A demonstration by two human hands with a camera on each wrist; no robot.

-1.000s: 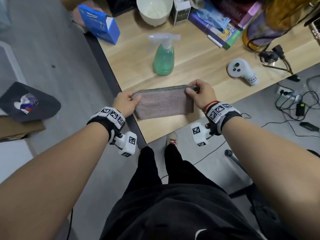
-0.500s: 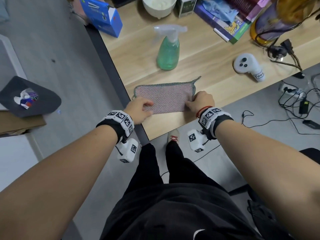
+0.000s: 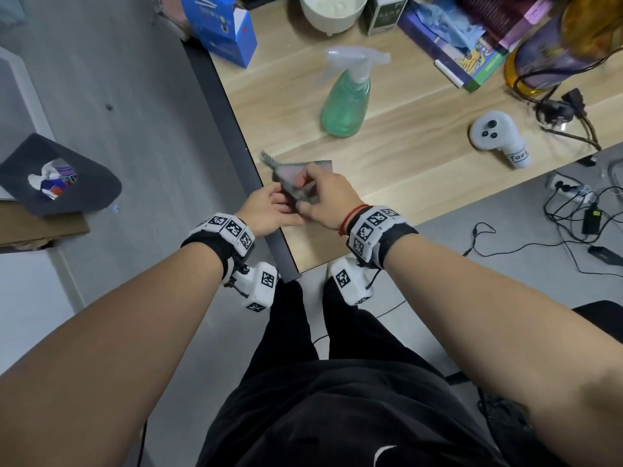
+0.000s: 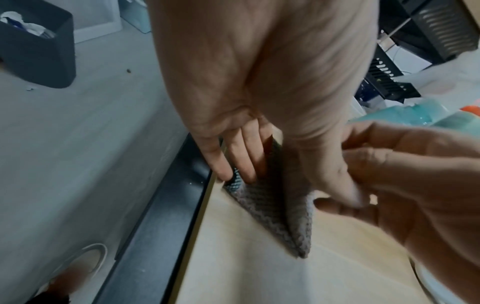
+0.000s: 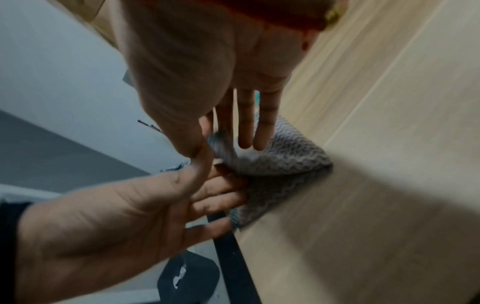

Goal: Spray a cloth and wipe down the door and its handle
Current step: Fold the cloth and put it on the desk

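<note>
A grey-pink woven cloth (image 3: 296, 178) is folded small near the wooden table's left edge. My left hand (image 3: 281, 203) holds its near side, fingers (image 4: 233, 164) behind it and thumb on its front. My right hand (image 3: 315, 193) pinches the cloth's upper fold (image 5: 221, 148) between thumb and index finger, with the other fingers (image 5: 246, 127) laid straight on it. The two hands touch over the cloth (image 4: 275, 207). A green spray bottle (image 3: 345, 99) with a clear trigger head stands upright on the table, beyond the hands. No door or handle is in view.
The wooden table (image 3: 387, 197) has a dark left edge. A white controller (image 3: 495, 136), cables, books, a blue box (image 3: 219, 25) and a white bowl sit towards its far side. A dark bin (image 3: 57, 176) stands on the grey floor to the left.
The cloth lay spread flat with a hand at each near corner. The hands have come together and folded it into a small bundle by the table's left edge.
</note>
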